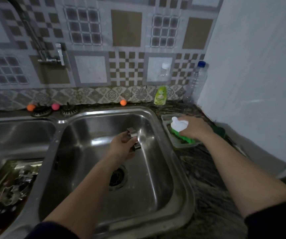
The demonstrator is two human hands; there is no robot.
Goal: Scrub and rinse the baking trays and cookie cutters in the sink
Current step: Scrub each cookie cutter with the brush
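Left hand grips a metal cookie cutter, fingers curled round its lower side, holding it over the middle of the sink basin, above and a little behind the drain. Likely held there so drips and scrub water fall into the basin. Right hand is closed over the white top of a scrub brush with green bristles, which sits in a small clear tray on the counter just right of the sink basin. Judging by the grip, the person is fetching the brush to scrub the cutter; scrubbing not started.

The cutter looks like a thin bent steel strip, open in the middle, shiny, shape partly hidden by the fingers. No water runs from the tap, which is on the wall behind and left of the sink basin.

Left of the sink basin a second bowl holds a baking tray with more cutters piled on it, dim and hard to count; these look unwashed and waiting. Behind the sink basin on the right stands a green dish soap bottle, handy for the brush. A clear empty bottle stands further right of it, against the wall.
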